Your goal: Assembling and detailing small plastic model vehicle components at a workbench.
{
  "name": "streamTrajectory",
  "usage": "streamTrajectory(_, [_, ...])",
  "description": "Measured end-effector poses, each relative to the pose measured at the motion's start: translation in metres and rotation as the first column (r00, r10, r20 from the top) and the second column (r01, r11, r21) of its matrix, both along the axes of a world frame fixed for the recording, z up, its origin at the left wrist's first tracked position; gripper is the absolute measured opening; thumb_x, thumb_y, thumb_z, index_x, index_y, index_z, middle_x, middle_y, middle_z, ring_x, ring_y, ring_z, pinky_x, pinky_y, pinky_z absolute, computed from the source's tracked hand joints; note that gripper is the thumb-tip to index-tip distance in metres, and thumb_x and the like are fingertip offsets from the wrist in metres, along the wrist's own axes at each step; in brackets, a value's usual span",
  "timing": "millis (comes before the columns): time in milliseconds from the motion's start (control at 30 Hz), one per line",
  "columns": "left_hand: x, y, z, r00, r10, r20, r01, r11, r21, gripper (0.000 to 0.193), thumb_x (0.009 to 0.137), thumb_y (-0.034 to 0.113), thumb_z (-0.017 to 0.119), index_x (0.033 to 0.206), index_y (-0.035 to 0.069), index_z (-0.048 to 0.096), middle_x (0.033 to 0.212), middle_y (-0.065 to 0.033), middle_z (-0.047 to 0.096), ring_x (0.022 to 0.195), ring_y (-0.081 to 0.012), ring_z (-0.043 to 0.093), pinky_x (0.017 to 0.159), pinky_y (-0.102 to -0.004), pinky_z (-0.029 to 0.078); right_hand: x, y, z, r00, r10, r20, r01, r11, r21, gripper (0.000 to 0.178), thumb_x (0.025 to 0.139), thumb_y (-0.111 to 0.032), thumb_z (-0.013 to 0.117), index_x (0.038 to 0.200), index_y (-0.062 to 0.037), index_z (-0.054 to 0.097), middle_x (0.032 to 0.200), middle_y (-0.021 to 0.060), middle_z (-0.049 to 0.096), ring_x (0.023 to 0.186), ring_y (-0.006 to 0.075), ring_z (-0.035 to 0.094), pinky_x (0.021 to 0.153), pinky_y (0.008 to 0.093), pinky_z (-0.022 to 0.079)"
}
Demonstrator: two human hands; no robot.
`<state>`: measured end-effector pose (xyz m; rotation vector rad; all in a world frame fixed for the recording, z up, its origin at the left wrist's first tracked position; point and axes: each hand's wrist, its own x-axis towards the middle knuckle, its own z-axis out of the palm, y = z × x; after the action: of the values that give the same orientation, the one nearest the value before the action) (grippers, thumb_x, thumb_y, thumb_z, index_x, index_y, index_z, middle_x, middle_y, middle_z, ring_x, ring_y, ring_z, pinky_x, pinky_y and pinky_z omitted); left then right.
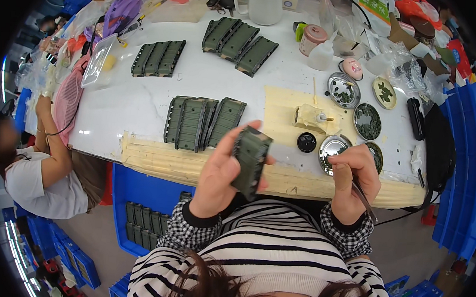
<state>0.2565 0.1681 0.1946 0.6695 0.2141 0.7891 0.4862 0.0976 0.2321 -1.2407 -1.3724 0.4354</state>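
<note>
My left hand (217, 177) is closed around a dark green, ribbed plastic piece (252, 160) with camouflage-patterned edges, tilted above the near table edge. My right hand (360, 175) pinches slim metal tweezers (364, 200), whose rear end sticks out below the palm. The fingertips are over a round metal dish (322, 160) of small dark green bits. Whether a bit is in the tweezers' tips is too small to tell. Beyond my left hand, several similar green pieces (190, 123) lie in a row, with more groups (158, 58) farther back.
Around the right hand stand other round dishes (367, 122) of green bits, a small black cap (306, 142) and a tape-covered block (312, 118). A white mug (264, 6) is at the back. Below the table, a blue bin (129, 183) holds green pieces. Another person (51, 175) sits at left.
</note>
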Motion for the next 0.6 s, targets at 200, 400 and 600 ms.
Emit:
streamTrajectory(200, [-0.064,0.031,0.022,0.031,0.903,-0.429,-0.468,0.392,0.792,0.062,0.078,0.001,0.074,0.132,-0.001,0.044,0.107,-0.0092,0.058,0.087,-0.0143,0.06,0.065,-0.0243,0.05,0.003,0.004,-0.004,1.0,0.013,-0.015,-0.013,0.999,-0.03,0.006,0.087,-0.001,0.064,0.091,0.0009,0.067,0.077,0.0041,0.055,0.062,0.0098,0.043,0.056,0.0225,0.033])
streamTrajectory(400, [-0.117,0.075,-0.019,-0.275,0.855,-0.44,-0.132,0.42,0.898,0.045,0.083,0.012,0.075,0.119,-0.006,0.057,0.098,-0.0091,0.065,0.088,-0.012,0.06,0.082,-0.0255,0.048,0.002,0.011,-0.001,0.996,0.083,0.038,-0.083,0.996,-0.022,0.006,0.085,0.001,0.066,0.091,0.0003,0.068,0.074,0.0034,0.054,0.059,0.0103,0.043,0.056,0.0231,0.033])
streamTrajectory(600, [-0.111,0.08,-0.01,-0.257,0.869,-0.423,-0.058,0.423,0.904,0.034,0.086,0.024,0.071,0.107,-0.002,0.065,0.094,-0.0148,0.066,0.085,-0.0229,0.062,0.077,-0.033,0.048,0.004,0.016,-0.001,0.996,0.071,0.056,-0.071,0.997,-0.004,0.007,0.084,0.002,0.067,0.091,0.0004,0.068,0.071,0.0035,0.053,0.059,0.0115,0.043,0.057,0.0245,0.035])
